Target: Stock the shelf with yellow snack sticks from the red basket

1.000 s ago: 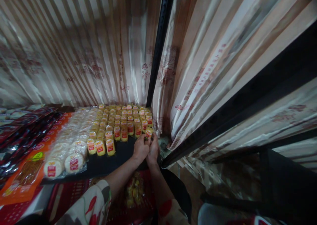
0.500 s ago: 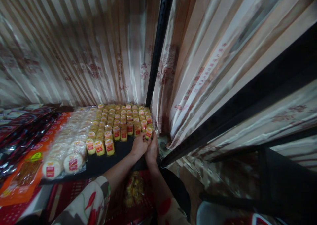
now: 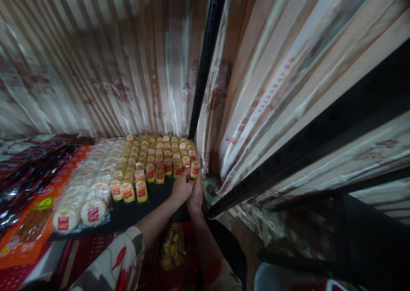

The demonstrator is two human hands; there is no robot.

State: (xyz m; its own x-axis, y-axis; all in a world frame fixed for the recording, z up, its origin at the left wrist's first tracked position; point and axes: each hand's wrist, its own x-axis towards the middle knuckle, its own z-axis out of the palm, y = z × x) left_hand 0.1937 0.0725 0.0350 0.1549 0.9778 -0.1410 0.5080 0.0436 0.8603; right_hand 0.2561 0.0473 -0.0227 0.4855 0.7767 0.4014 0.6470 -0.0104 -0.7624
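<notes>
Both my hands meet at the front right corner of the rows of small yellow wrapped cakes (image 3: 160, 156). My right hand (image 3: 196, 196) has its fingers closed along the right side of a wrapped yellow cake (image 3: 194, 170) with a red-and-white label, which stands upright. My left hand (image 3: 182, 188) is closed against the lower left of the same cake, its fingertips partly hidden. More of these cakes stand in rows behind and to the left. Beside them are rows of round white wrapped cakes (image 3: 94, 212) with red labels.
Orange snack packets (image 3: 28, 231) and dark shiny packets (image 3: 32, 184) lie at the left of the dark shelf (image 3: 128, 216). Below, a red basket (image 3: 150, 267) holds yellow wrapped pieces (image 3: 173, 248). A black post (image 3: 205, 65) rises at the corner, before striped curtains (image 3: 134, 60).
The cake at my fingertips has shifted slightly to the right and up, standing straighter. My hands stay close together around it.
</notes>
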